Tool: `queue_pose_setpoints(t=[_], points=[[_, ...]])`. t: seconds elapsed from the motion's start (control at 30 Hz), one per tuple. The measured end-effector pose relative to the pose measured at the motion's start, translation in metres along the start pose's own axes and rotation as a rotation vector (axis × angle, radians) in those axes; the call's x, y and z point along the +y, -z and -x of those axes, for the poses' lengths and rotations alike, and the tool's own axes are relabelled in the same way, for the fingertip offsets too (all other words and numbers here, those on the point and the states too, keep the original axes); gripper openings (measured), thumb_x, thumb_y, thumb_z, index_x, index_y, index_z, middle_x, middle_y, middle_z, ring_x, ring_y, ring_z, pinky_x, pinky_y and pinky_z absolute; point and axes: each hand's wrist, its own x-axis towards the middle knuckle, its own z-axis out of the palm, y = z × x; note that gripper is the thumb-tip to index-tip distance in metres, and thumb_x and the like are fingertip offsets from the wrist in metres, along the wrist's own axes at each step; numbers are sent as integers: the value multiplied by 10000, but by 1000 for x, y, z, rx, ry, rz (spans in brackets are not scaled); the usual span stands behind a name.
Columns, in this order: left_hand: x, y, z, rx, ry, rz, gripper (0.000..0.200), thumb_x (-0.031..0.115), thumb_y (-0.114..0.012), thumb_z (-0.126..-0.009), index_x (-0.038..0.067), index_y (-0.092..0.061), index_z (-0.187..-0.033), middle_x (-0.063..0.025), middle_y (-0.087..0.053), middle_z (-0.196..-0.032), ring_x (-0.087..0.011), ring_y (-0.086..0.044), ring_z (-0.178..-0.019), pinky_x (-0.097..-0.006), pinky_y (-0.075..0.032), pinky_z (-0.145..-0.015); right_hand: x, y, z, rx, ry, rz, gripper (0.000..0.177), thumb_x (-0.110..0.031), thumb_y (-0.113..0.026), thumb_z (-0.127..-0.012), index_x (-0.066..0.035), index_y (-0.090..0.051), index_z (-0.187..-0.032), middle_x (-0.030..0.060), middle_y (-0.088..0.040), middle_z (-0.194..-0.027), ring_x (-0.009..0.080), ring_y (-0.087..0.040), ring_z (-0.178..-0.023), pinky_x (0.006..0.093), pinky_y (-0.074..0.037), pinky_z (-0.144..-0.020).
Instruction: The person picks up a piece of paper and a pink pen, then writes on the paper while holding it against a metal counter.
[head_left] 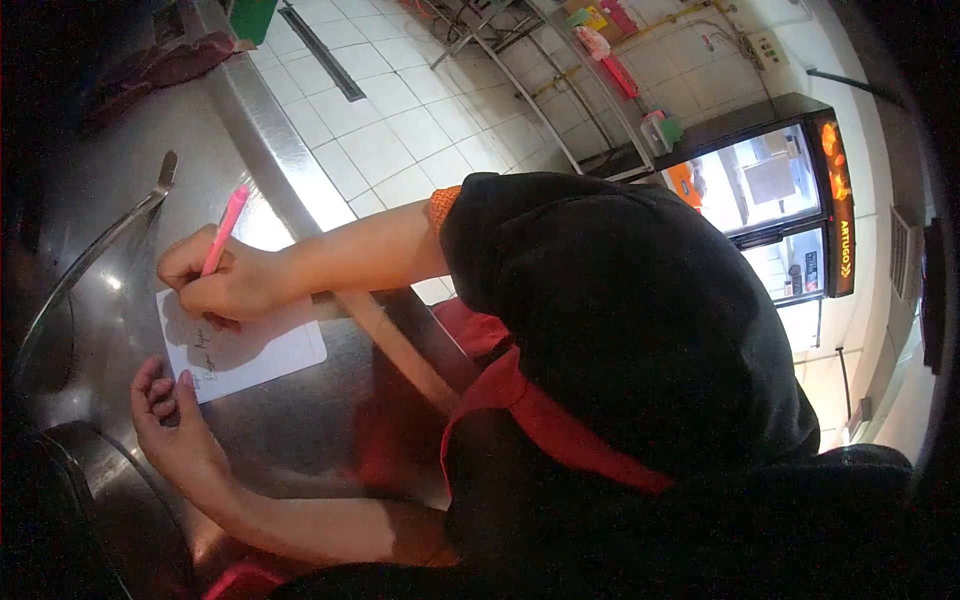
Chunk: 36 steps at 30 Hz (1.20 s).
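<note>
My right hand (225, 278) is closed around a pink pen (229, 228), its lower end hidden by the fingers. Beneath it lies a white sheet of paper (270, 362) with a few lines of dark handwriting, flat on the steel counter (300, 425). My left hand (172, 415) is at the paper's edge, fingers curled and thumb against the margin beside the writing.
A long curved metal handle or rod (110, 235) lies beyond the paper. Dark red material (165, 75) and a green item (250, 20) are at the counter's far end. White floor tiles (385, 150), metal racks (530, 90) and a lit glass-door fridge (755, 185) stand beyond.
</note>
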Motion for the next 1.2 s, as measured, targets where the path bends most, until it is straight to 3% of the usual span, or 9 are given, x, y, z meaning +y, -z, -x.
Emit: queue_pose_setpoints(t=[0.2, 0.27, 0.47, 0.7, 0.77, 0.87, 1.2], points=[[-3, -2, -1, -9, 19, 108, 289, 58, -572, -677, 62, -506, -958, -21, -463, -750, -105, -404, -644, -217, -371, -617, 3, 1, -3, -51, -19, 133, 170, 34, -420, -610, 1, -313, -482, 41, -342, -462, 96, -415, -362, 223, -322, -309], [-3, -1, -1, -6, 7, 83, 290, 55, -572, -676, 65, -506, -959, -21, -463, -750, -104, -405, -644, -218, -372, -617, 6, 3, -5, -76, 146, 293, 185, 37, -422, -620, -3, -311, -479, 40, -347, -467, 92, -409, -364, 227, -319, -318], [2, -1, 0, 4, 14, 57, 290, 48, -571, -675, 72, -509, -958, -19, -460, -751, -101, -402, -637, -219, -372, -616, 2, 1, -3, -82, -6, 170, 190, 31, -427, -626, 1, -303, -485, 38, -337, -470, 93, -405, -380, 232, -313, -319], [-7, -1, -3, -23, -4, 47, 313, 81, -585, -693, 58, -482, -988, -33, -483, -777, -105, -434, -650, -219, -388, -603, 3, 1, -4, -79, 59, 245, 193, 31, -422, -626, -2, -296, -484, 37, -326, -478, 91, -401, -381, 230, -322, -321], [-6, -1, -1, -20, -1, 48, 312, 81, -584, -693, 58, -482, -987, -33, -484, -775, -105, -435, -652, -220, -388, -605, -1, -1, -1, -69, -67, 137, 194, 31, -422, -623, -3, -295, -481, 37, -326, -476, 91, -398, -381, 228, -319, -320], [-6, -1, -1, -19, -5, 44, 310, 80, -581, -694, 60, -483, -988, -33, -485, -772, -105, -437, -651, -221, -388, -607, 7, 2, -4, -95, 19, 223, 190, 35, -417, -625, -6, -299, -482, 36, -326, -472, 94, -400, -369, 228, -316, -312], [-1, -1, 0, 4, 13, 77, 289, 47, -567, -676, 65, -502, -957, -21, -457, -750, -101, -396, -645, -212, -368, -607, 1, -1, -2, -66, -4, 118, 188, 29, -415, -629, -7, -300, -484, 39, -328, -471, 99, -411, -366, 228, -322, -303]])
